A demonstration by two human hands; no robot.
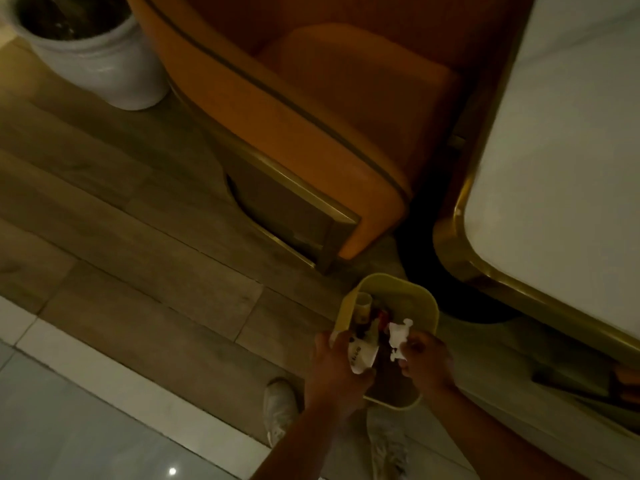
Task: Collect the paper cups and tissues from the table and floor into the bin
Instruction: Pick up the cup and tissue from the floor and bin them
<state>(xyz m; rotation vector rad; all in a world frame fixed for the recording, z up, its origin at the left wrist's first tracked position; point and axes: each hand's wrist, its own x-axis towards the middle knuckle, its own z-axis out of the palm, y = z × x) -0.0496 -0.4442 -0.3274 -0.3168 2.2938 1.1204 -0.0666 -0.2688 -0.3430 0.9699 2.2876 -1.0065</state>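
Note:
A yellow bin (pixel 398 285) stands on the wooden floor just in front of my feet. Inside it lie a paper cup (pixel 363 306) and some dark and red scraps. My left hand (pixel 341 372) is over the bin's near left side, closed around a crushed white paper cup (pixel 362 356) with printed marks. My right hand (pixel 427 362) is over the bin's near right side, pinching a crumpled white tissue (pixel 398 337). Both items hang above the bin's opening.
An orange armchair (pixel 311 116) with a gold-trimmed base stands behind the bin. A white table (pixel 561 168) with a gold rim is at the right. A white plant pot (pixel 93 60) sits at the far left. My shoes (pixel 278 407) are below.

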